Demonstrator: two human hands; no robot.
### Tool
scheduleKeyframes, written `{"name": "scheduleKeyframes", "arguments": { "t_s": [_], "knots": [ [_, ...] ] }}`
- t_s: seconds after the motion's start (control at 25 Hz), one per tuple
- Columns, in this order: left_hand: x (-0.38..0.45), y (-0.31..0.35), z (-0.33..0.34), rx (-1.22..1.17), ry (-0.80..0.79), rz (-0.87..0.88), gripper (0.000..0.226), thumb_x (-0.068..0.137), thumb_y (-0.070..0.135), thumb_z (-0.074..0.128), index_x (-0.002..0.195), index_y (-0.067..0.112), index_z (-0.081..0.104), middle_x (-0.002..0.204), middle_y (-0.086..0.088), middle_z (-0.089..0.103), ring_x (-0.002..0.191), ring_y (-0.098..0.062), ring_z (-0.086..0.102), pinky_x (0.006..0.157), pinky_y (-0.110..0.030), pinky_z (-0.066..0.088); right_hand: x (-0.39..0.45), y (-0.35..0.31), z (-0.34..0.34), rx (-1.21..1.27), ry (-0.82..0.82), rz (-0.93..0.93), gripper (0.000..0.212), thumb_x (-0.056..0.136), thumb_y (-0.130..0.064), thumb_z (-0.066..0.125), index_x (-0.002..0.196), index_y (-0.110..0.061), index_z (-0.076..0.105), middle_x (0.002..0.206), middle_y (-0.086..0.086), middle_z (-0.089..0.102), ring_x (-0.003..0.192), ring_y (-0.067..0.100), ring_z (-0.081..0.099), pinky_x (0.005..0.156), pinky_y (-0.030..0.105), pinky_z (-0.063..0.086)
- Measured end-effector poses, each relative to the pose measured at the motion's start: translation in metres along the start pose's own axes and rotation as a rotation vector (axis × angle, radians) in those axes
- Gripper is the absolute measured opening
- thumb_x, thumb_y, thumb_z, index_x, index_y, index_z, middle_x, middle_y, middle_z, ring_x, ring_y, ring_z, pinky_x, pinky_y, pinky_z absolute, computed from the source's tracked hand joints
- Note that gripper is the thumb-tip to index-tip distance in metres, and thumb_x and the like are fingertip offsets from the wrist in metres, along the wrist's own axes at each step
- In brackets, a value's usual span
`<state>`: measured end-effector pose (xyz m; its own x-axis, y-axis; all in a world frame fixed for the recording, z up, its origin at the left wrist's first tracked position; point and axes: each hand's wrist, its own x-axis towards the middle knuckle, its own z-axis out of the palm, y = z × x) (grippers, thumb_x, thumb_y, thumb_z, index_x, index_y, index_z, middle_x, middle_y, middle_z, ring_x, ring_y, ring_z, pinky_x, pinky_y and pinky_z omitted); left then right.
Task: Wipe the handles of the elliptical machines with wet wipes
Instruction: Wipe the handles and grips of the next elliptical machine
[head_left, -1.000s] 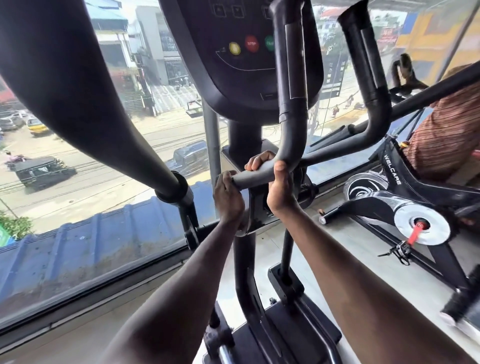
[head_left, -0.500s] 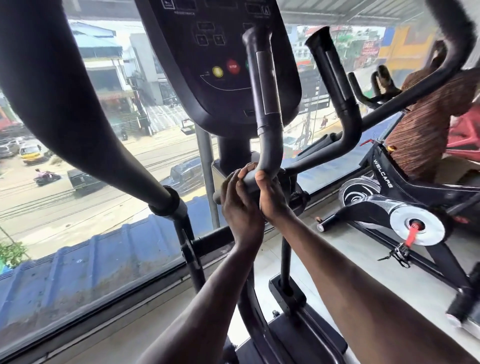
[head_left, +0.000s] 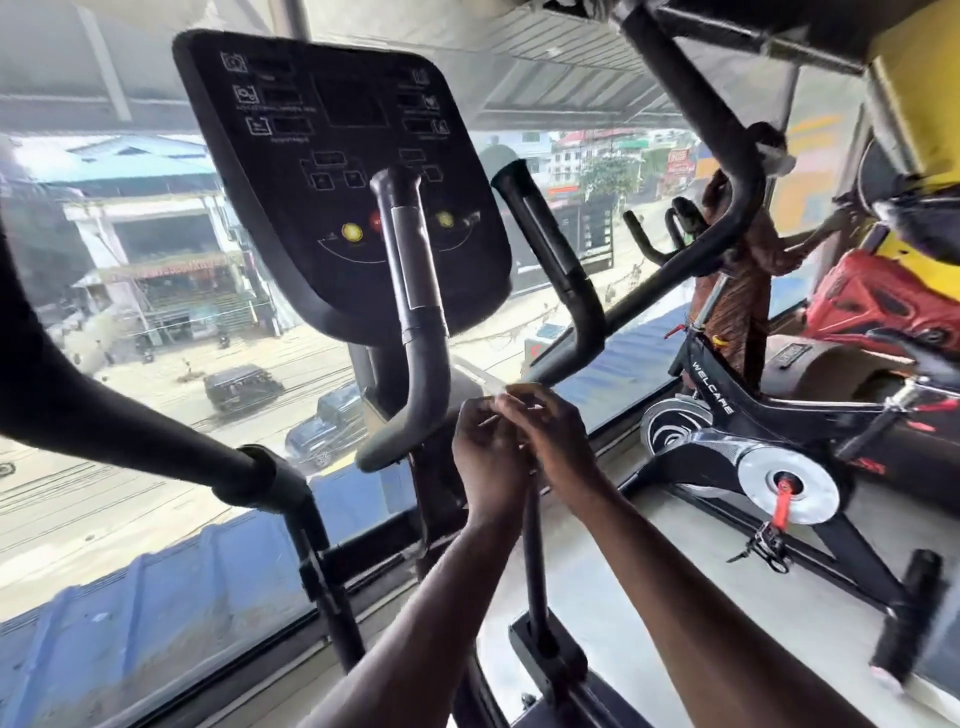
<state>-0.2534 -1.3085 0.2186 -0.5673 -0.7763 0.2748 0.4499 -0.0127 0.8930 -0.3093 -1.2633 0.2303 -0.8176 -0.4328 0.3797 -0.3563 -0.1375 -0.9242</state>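
console (head_left: 332, 171): matt black plastic | fixed handle (head_left: 423, 332): matt foam grip, grey metal sensor strip | spin-bike flywheel (head_left: 789, 486): glossy metal

Landmark: the left fixed handle (head_left: 415, 332). Right of it an open gap runs up to the right fixed handle (head_left: 558, 280); both hands (head_left: 519, 447) crowd its lower end. Behind it the console (head_left: 332, 171) blocks passage. Left of it, glass-backed room (apparently free) reaches the moving arm (head_left: 130, 415).
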Motion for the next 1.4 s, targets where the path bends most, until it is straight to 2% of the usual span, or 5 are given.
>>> {"name": "scheduleKeyframes", "arguments": {
  "t_s": [0.2,0.44,0.68,0.88,1.4],
  "knots": [
    [0.017,0.056,0.078,-0.088,-0.295,0.037,0.035,0.081,-0.009,0.044,0.101,0.014,0.059,0.087,-0.003,0.068,0.073,-0.016,0.066,0.068,-0.031,0.055,0.047,-0.04,-0.075,-0.157,0.196,-0.208,0.013,0.085,-0.028,0.065,0.096,-0.021,0.069,0.083,-0.009,0.071,0.077,0.011,0.066,0.07,0.026,0.052],
    [0.076,0.096,0.101,-0.019,-0.072,0.068,0.011,0.097,0.013,0.053,0.104,0.019,0.059,0.095,0.0,0.062,0.089,-0.02,0.058,0.081,-0.035,0.05,0.114,-0.098,-0.089,-0.248,0.444,-0.34,0.007,0.084,-0.016,0.064,0.085,-0.012,0.058,0.077,0.002,0.063,0.077,0.028,0.063,0.061,0.029,0.036],
    [0.1,0.104,0.107,-0.109,-0.122,-0.022,0.048,0.1,0.052,0.036,0.127,0.018,0.057,0.107,0.0,0.065,0.096,-0.018,0.063,0.091,-0.039,0.05,0.15,-0.111,-0.054,-0.526,0.132,-0.518,0.042,0.095,-0.006,0.045,0.135,-0.013,0.051,0.135,0.009,0.058,0.122,0.026,0.056,0.095,0.026,0.042],
    [0.116,0.108,0.103,-0.139,-0.138,-0.044,0.062,0.098,0.06,0.029,0.127,0.014,0.059,0.112,-0.004,0.067,0.099,-0.019,0.064,0.086,-0.033,0.052,0.134,-0.071,-0.06,-0.889,0.128,-0.502,0.046,0.101,-0.036,0.039,0.135,-0.006,0.044,0.124,0.018,0.061,0.11,0.036,0.06,0.083,0.039,0.048],
    [0.13,0.1,0.107,-0.263,-0.13,-0.076,0.07,0.097,0.064,0.026,0.118,0.009,0.065,0.108,-0.008,0.068,0.09,-0.02,0.066,0.078,-0.032,0.053,0.176,-0.108,-0.023,-0.572,0.362,-0.784,0.029,0.093,-0.007,0.055,0.122,-0.006,0.056,0.121,0.009,0.062,0.106,0.025,0.061,0.084,0.028,0.048]
  ]
}}
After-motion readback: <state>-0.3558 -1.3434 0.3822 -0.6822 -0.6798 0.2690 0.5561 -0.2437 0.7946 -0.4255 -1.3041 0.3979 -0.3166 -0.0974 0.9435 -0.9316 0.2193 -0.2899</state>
